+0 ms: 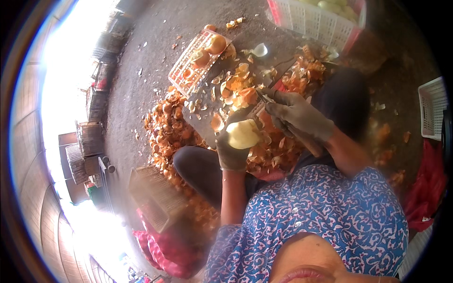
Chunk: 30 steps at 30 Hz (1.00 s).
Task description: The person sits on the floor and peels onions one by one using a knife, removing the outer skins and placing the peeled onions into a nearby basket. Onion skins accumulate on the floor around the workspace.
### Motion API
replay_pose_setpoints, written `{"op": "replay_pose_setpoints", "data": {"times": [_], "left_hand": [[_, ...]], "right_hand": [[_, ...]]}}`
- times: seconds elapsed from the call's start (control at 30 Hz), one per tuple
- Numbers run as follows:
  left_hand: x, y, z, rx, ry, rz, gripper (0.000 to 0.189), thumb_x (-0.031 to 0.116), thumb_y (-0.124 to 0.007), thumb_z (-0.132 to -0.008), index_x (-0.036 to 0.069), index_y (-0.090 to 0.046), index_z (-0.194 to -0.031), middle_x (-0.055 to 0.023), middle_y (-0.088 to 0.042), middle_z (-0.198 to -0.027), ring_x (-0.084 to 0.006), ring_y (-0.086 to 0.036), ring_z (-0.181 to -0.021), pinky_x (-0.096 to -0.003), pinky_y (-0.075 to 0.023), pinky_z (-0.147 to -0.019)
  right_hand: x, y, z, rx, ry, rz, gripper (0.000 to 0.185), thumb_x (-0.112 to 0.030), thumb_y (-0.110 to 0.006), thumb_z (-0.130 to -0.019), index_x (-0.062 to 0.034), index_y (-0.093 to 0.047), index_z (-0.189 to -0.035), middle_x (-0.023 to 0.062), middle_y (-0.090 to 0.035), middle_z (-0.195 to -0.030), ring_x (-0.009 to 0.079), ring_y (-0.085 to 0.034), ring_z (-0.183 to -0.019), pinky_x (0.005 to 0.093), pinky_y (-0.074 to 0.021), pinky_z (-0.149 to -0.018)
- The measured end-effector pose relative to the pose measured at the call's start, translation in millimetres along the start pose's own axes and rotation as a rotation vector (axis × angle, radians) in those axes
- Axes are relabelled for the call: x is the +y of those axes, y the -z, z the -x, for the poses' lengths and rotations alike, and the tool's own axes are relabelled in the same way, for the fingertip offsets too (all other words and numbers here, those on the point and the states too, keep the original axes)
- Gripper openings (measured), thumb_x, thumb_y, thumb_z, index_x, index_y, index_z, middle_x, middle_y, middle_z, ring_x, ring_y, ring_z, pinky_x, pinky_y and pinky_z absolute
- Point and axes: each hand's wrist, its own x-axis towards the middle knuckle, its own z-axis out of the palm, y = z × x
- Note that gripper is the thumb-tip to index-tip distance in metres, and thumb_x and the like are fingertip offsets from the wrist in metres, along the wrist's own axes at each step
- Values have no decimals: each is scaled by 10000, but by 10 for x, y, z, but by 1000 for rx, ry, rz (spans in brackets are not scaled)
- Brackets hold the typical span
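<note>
My gloved left hand holds a peeled, pale onion above my lap. In my gloved right hand is a knife; its wooden handle sticks out below my palm, and the dark blade points up and left, apart from the onion. Past the blade, loose orange onion skins lie on a grey board. More skins are heaped between my legs. Two unpeeled onions rest on an overturned plastic basket at the board's far end.
A pile of unpeeled onions lies left of my knee. Peeled onions fill a white and pink crate at the upper right. Nearby are a tipped basket, red mesh sacks and a white basket. Stacked crates line the left side.
</note>
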Motion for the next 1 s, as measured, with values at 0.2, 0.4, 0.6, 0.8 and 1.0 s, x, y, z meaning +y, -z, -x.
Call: {"op": "replay_pose_setpoints", "data": {"times": [0.2,0.4,0.6,0.8,1.0], "left_hand": [[-163,-6,-34,175,-469,-755,845,165,-959,-689,39,-346,-1256,-156,-582,-1208,-233,-642,-1064,-367,-545,-908],[-420,-48,-25,351,-284,-250,784,118,-917,-747,20,-336,-1265,-144,-588,-1213,-240,-641,-1057,-378,-552,-897],[106,-365,-30,171,-79,-244,771,37,-854,-772,54,-369,-1371,-138,-603,-1328,-201,-645,-1107,-364,-545,-927],[-163,-338,-58,118,-77,-376,617,195,-757,-888,43,-443,-1398,-94,-626,-1332,-193,-606,-1210,-403,-387,-1125],[-28,-370,-202,91,336,1072,581,454,-609,-965,53,-511,-1374,-103,-615,-1307,-250,-592,-1219,-419,-453,-1087]], "right_hand": [[112,16,28,-108,136,394,555,-234,-569,-1047,-98,-388,-1553,51,-648,-854,101,-575,-688,275,-500,-630],[259,-145,79,-220,278,375,432,-217,-611,-1015,-45,-546,-1406,227,-692,-1088,296,-700,-1025,375,-544,-887],[324,107,-48,11,350,364,535,-223,-576,-1041,-5,-428,-1506,167,-713,-1058,148,-655,-849,304,-533,-755],[329,63,-6,20,409,367,535,-242,-555,-1055,27,-430,-1500,187,-724,-1099,187,-712,-953,316,-548,-820],[452,67,-12,-67,414,483,585,-261,-579,-1042,22,-394,-1519,299,-665,-1192,335,-711,-1078,367,-541,-906]]}}
